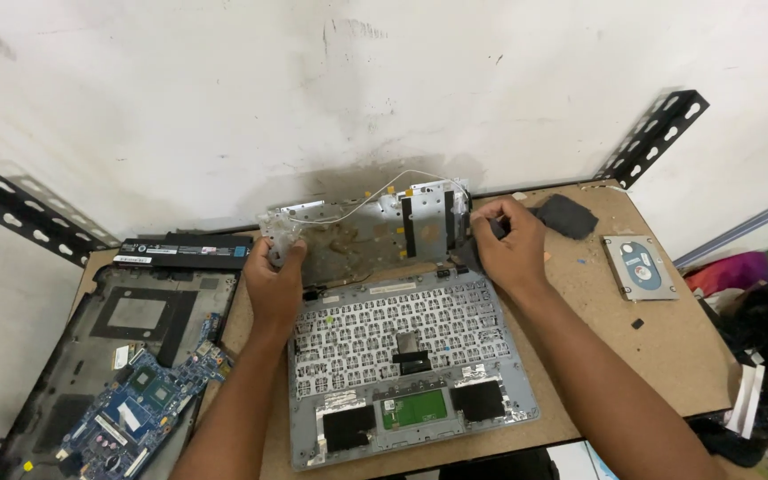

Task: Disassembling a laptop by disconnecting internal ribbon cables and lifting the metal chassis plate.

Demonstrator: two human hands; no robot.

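A dismantled laptop lies on the wooden table [668, 347]. Its grey palmrest frame [406, 364] faces up with the underside of the keyboard showing. Behind it the bare metal screen back panel [371, 231] stands tilted against the wall, with a white cable [375, 197] looped over it. My left hand [276, 271] grips the panel's left hinge corner. My right hand [510, 244] grips the right hinge corner.
A black bottom cover [91, 356] with a blue motherboard [140, 409] on it lies at the left. A long black battery [184, 251] sits behind it. A dark cloth [567, 216] and a hard drive [640, 267] lie at the right. Black perforated brackets [33, 218] flank the table.
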